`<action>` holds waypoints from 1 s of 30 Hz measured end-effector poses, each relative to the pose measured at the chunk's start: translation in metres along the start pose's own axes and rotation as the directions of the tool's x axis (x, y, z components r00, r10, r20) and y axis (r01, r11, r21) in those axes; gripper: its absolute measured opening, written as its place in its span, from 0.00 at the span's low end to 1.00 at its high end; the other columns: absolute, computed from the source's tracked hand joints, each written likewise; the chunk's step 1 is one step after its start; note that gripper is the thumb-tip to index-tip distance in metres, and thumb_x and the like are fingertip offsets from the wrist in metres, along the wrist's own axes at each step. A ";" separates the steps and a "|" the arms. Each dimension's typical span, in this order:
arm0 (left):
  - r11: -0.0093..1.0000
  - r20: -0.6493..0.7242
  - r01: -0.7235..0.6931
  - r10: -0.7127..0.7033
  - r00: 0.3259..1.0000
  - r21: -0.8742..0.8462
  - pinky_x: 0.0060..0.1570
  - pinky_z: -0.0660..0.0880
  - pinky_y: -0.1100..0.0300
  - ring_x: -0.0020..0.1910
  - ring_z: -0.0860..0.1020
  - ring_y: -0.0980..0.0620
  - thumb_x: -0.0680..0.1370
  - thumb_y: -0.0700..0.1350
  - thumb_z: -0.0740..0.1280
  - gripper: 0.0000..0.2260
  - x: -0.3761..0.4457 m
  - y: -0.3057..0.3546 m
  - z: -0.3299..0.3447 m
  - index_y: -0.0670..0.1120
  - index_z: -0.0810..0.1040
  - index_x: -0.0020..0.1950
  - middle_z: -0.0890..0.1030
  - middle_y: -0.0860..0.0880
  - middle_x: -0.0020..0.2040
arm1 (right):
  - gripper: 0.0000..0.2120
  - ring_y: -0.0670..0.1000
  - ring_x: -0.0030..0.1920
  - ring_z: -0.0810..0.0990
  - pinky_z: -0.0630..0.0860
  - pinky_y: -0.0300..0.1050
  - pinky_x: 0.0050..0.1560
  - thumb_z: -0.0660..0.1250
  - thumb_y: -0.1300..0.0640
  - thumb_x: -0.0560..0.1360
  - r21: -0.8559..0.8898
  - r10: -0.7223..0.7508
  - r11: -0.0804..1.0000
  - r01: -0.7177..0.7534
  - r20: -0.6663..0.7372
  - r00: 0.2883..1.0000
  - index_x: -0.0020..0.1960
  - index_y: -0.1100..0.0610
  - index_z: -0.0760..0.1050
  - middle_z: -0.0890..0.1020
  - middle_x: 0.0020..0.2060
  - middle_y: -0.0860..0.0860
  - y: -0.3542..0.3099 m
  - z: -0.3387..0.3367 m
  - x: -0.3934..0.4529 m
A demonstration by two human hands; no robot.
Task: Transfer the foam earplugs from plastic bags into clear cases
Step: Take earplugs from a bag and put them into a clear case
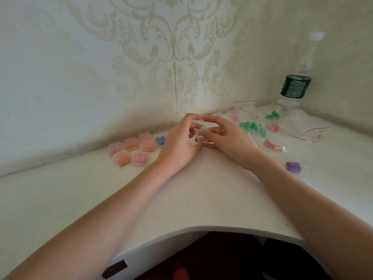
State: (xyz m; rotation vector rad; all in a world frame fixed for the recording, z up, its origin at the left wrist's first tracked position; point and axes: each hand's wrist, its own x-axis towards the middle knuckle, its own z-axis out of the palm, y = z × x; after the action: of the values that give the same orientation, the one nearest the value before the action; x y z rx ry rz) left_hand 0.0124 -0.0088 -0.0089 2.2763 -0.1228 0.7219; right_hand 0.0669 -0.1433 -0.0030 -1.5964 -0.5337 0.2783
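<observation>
My left hand [178,141] and my right hand [227,136] meet over the middle of the white desk, both gripping one small clear case [201,135] between their fingers. I cannot tell what is inside the case. To the left lie several filled clear cases [132,151] with pink and orange earplugs, plus one with blue earplugs [160,140]. To the right lie plastic bags with green earplugs [252,127], pink earplugs [273,127] and a pair of purple earplugs [293,167].
A clear water bottle [295,85] with a dark label stands in the back right corner. Empty red-striped zip bags [308,131] are scattered in front of it. Patterned walls close in the desk [191,190] behind and on the right; the desk's front edge curves inward.
</observation>
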 end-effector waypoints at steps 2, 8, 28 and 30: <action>0.999 0.009 -0.025 0.025 1.000 0.028 0.43 0.65 0.79 0.45 0.75 0.55 0.70 0.36 0.73 0.19 0.000 -0.001 0.000 0.43 0.76 0.60 0.77 0.54 0.48 | 0.14 0.51 0.48 0.83 0.81 0.43 0.48 0.65 0.60 0.78 -0.088 -0.004 0.996 0.001 -0.033 0.999 0.63 0.57 0.72 0.83 0.48 0.56 0.001 -0.003 0.002; 0.988 0.180 -0.002 -0.026 0.983 0.152 0.52 0.65 0.71 0.58 0.72 0.53 0.73 0.43 0.70 0.17 -0.001 -0.010 0.003 0.46 0.78 0.62 0.78 0.51 0.54 | 0.12 0.54 0.54 0.77 0.61 0.43 0.50 0.63 0.53 0.78 -0.823 -0.267 0.558 -0.105 -0.298 0.916 0.60 0.50 0.76 0.80 0.53 0.48 -0.014 -0.044 0.002; 0.842 0.146 0.269 -0.227 0.963 -0.468 0.54 0.75 0.64 0.50 0.80 0.61 0.70 0.59 0.72 0.21 -0.006 0.015 0.015 0.49 0.78 0.58 0.82 0.54 0.50 | 0.13 0.45 0.35 0.81 0.78 0.34 0.41 0.68 0.71 0.73 0.107 -0.001 0.994 0.019 -0.165 0.986 0.55 0.59 0.77 0.80 0.38 0.53 -0.025 -0.032 -0.007; 0.837 0.147 0.271 -0.229 0.962 -0.475 0.55 0.77 0.58 0.52 0.81 0.57 0.67 0.59 0.72 0.25 -0.006 0.015 0.017 0.50 0.76 0.61 0.82 0.52 0.52 | 0.16 0.47 0.38 0.82 0.79 0.36 0.44 0.67 0.72 0.73 0.193 0.015 0.981 0.002 -0.090 0.996 0.58 0.60 0.76 0.80 0.40 0.54 -0.026 -0.030 -0.007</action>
State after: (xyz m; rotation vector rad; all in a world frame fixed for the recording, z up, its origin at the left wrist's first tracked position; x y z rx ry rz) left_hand 0.0103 -0.0321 -0.0122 1.7843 -0.0388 0.3964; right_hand 0.0705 -0.1721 0.0251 -1.4150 -0.4181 0.2533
